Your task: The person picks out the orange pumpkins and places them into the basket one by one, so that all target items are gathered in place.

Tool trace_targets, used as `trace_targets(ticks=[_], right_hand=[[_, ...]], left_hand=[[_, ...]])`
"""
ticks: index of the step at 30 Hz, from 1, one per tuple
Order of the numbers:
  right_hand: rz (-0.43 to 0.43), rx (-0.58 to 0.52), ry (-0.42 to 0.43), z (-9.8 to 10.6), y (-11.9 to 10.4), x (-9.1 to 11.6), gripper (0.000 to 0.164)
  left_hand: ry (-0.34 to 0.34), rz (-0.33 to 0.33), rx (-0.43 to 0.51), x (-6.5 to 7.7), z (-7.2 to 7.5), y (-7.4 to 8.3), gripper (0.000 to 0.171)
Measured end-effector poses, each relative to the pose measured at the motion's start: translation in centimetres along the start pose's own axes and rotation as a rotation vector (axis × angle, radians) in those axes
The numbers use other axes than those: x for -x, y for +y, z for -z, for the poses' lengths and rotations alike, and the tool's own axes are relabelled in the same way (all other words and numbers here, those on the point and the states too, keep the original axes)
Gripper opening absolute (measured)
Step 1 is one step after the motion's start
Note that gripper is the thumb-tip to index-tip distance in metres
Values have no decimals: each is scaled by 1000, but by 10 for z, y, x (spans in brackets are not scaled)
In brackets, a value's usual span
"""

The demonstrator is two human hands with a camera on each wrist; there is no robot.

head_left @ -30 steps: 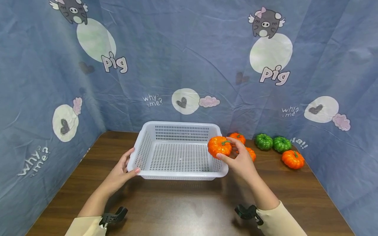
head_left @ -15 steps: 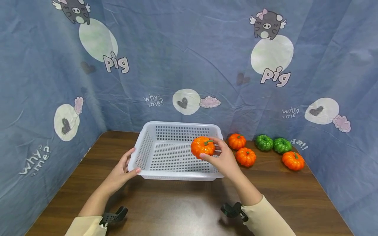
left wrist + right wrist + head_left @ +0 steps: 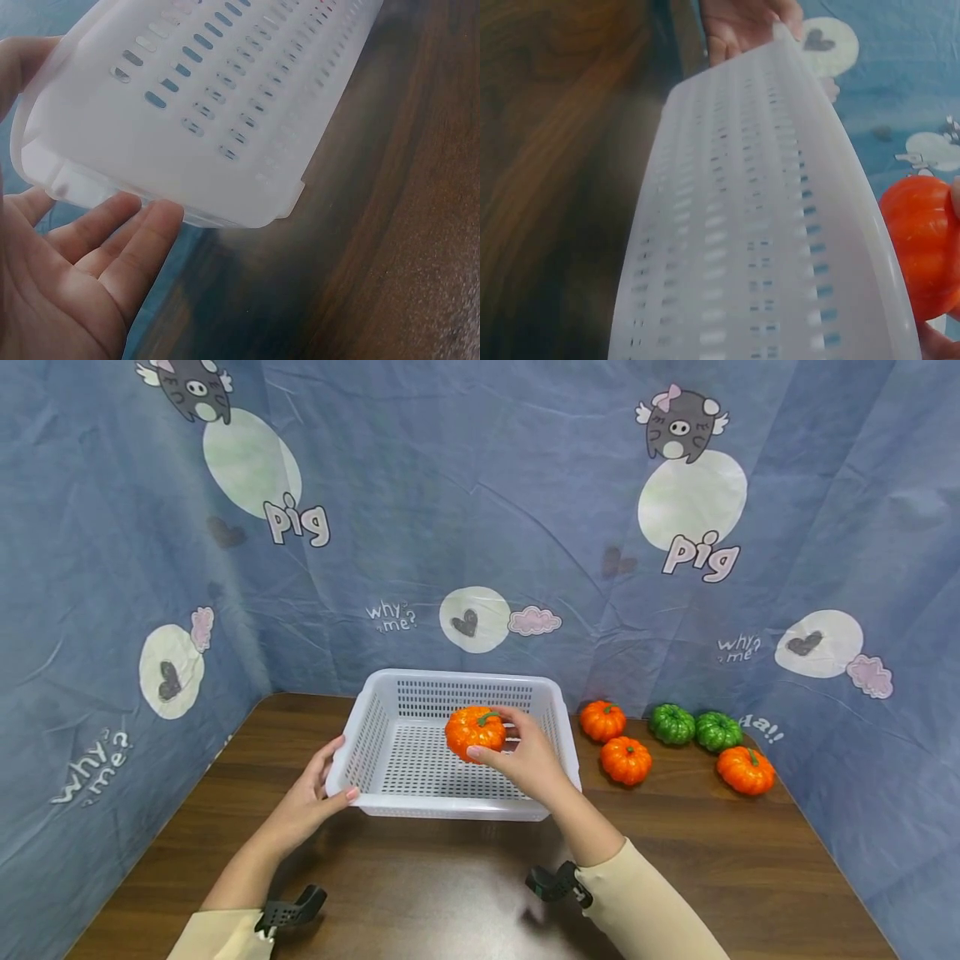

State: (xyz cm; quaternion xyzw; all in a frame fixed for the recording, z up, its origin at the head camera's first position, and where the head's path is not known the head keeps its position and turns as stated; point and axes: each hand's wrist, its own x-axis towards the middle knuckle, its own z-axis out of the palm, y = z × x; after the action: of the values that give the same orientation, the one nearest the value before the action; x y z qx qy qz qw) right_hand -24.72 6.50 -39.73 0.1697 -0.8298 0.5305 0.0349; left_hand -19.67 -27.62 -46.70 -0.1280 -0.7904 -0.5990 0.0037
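Note:
A white slotted plastic basket point(image 3: 457, 811) stands on the table. My left hand point(image 3: 303, 797) holds its front left corner, thumb over the front rim and fingers along the left side. In the left wrist view those fingertips point(image 3: 161, 217) touch the basket's outer wall. Above the basket's inside, my right hand point(image 3: 528, 760) grips an orange pumpkin point(image 3: 472, 733) with a green stem, thumb in front and fingers behind. The right wrist view shows the orange pumpkin point(image 3: 922, 247) beyond the basket's rim, with only a little of that hand visible.
Right of the basket lie two orange pumpkins, one at the back point(image 3: 602, 721) and one nearer point(image 3: 626, 761). Farther right are two green pumpkins point(image 3: 672, 724) and another orange pumpkin point(image 3: 746, 770). A blue printed cloth point(image 3: 480, 527) hangs behind the wooden table point(image 3: 420, 893).
My right hand has carried the orange pumpkin leftward from the basket's right rim to over its middle. The left hand has stayed on the corner.

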Motion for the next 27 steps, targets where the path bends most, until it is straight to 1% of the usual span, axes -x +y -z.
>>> trace_targets(ticks=[4,10,14,18,27], right_hand=[[-19,28,-27,-9,-6,-5,72],[-16,8,-76,-22,-14,-14,68],[-22,9,-107,-33,-17,-19,66],[-23,25,-136,-44,-21,-24,68],[-33,67,-201,-66,-27,-36,67]], left_hand=[[1,9,1,0,0,0,88],[-4,18,-6,-1,0,1,87],[2,15,-32,0,1,2,87],[9,22,-59,1,3,3,87],[8,40,-37,1,2,5,86]])
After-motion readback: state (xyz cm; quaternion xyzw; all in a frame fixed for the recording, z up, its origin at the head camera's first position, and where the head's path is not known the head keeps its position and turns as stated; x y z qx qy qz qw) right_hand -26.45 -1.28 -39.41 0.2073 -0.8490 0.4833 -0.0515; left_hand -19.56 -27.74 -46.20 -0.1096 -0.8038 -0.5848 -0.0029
